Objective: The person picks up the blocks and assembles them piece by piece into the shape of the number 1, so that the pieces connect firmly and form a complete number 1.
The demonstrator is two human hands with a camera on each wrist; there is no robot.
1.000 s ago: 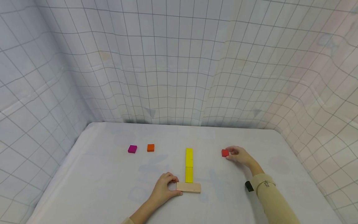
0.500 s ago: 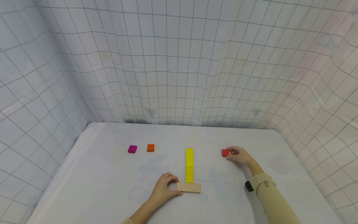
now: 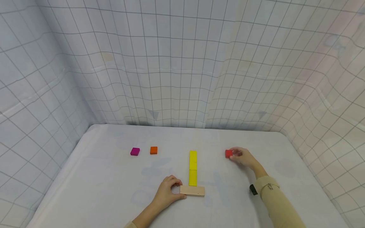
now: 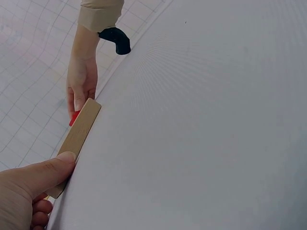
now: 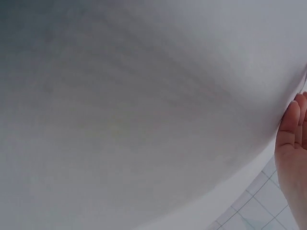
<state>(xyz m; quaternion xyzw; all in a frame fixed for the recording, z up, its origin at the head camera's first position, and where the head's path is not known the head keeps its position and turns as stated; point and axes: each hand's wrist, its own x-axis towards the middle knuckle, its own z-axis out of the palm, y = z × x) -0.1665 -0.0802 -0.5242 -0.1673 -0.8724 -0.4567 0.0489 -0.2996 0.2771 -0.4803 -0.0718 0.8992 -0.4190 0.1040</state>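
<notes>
My left hand (image 3: 167,193) pinches the left end of a plain wooden block (image 3: 192,190) between thumb and fingers; the thumb lies on its near side. Right behind that block, two yellow blocks (image 3: 193,167) run away from me end to end. Farther right, my right hand (image 3: 244,157) holds a small red block (image 3: 229,154) by its right side with thumb and fingertips. In the left wrist view the red block (image 4: 74,118) shows partly behind the wooden block (image 4: 79,132). The right wrist view catches part of the right hand (image 5: 291,139), and no block is visible there.
An orange square block (image 3: 153,150) and a purple one (image 3: 135,151) lie at the back left of the white-covered table (image 3: 94,177). Gridded white cloth (image 3: 182,63) hangs behind the table and along both sides.
My right hand has shifted slightly away from me and to the left, carrying the red block with it. The left hand and the other blocks keep their places.
</notes>
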